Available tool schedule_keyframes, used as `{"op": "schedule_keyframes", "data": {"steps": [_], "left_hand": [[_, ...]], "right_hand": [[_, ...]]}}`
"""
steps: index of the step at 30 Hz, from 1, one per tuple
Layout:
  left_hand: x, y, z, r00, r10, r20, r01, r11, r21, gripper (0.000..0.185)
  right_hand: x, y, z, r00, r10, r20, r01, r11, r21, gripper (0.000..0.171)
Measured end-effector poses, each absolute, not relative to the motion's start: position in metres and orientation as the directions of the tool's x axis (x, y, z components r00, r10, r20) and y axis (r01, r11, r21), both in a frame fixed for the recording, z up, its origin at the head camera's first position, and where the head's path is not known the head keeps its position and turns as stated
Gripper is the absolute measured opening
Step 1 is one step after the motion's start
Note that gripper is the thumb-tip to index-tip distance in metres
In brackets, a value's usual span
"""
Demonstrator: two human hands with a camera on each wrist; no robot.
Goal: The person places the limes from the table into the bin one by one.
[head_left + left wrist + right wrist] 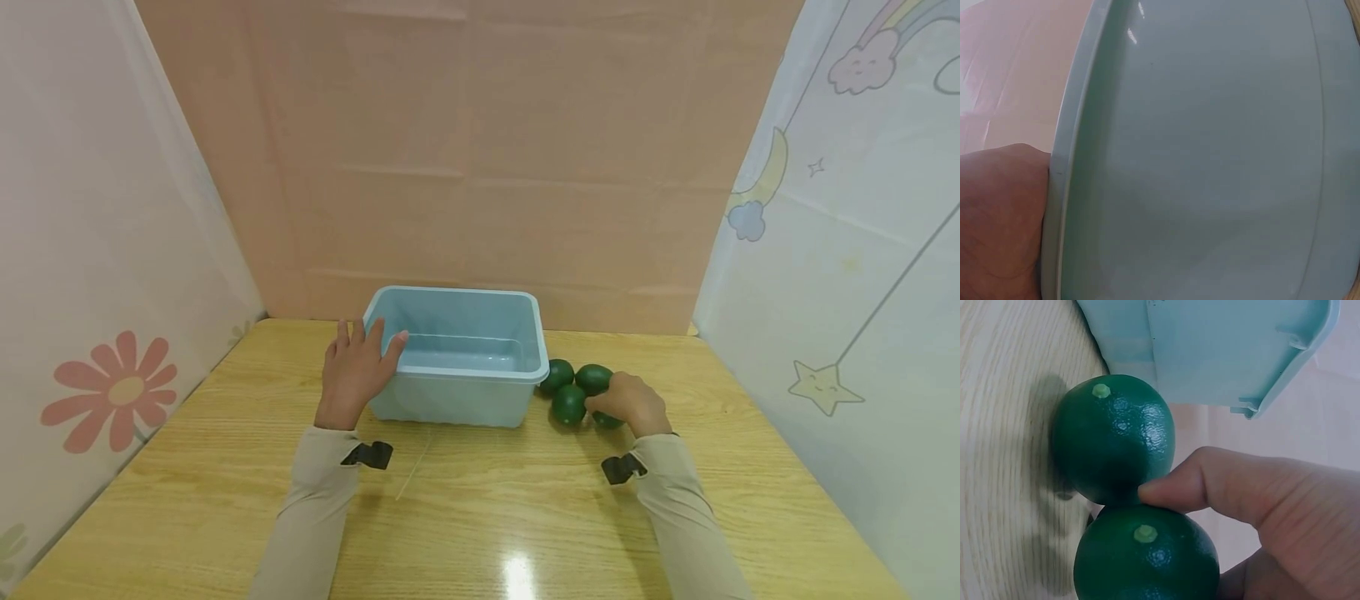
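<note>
Head view: left hand (354, 372) flat-fingered on blue bin (480, 319); right hand (628, 403) curls over a green avocado (609, 419) beside it. Neighbouring avocados (570, 404) risk rolling if knocked.

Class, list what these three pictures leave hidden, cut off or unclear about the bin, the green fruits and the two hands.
- Head view: the right hand covers most of the fourth fruit, so the grip is unclear.
- Head view: the bin floor is partly behind its near wall.
- Left wrist view: the bin wall fills the frame; only a bit of the left hand shows.
- Right wrist view: only two fruits show; the lower one is cut off.
</note>
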State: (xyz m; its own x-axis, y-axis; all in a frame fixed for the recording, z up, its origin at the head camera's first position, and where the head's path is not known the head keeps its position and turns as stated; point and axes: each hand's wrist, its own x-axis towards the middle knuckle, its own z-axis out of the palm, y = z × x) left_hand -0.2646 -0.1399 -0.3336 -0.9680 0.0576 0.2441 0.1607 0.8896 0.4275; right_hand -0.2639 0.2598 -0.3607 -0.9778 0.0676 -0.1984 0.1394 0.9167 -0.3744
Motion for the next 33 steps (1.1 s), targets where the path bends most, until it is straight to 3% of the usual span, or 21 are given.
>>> {"op": "schedule_keyframes", "data": {"steps": [33], "left_hand": [[-0.2655, -0.1407, -0.3353, -0.966, 0.065, 0.25, 0.168, 0.893, 0.418, 0.069]], "right_hand": [[-0.2584, 0.2538, -0.3549, -0.993, 0.033, -0.116, 0.08, 0.902, -0.425, 0.032]]}}
